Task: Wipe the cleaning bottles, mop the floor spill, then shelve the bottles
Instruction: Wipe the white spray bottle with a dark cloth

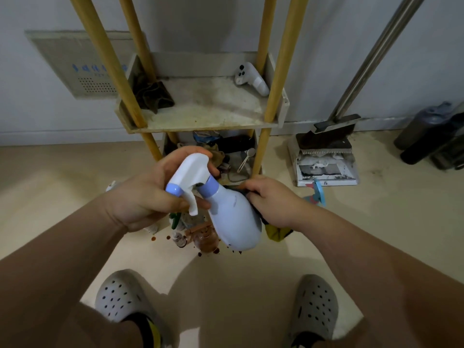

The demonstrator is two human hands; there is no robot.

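Spray bottle (232,217) hung over the floor spill (208,249), before the shelf's (208,106) front edge, base low-right, neck slanting up-left, nozzle aimed left. Left hand (148,197) curled round its trigger head; right hand (271,199) pinched a cloth (276,233) against its side. Wiping step, probably; next likely called for turning it.

A pale blue spray bottle (233,217) with a white trigger head tilts head up-left, gripped there by the left hand (148,197). The right hand (273,199) holds a dark-and-yellow cloth (276,233) against its side. Below, a brown bottle (206,238) lies among dark drops (200,254).
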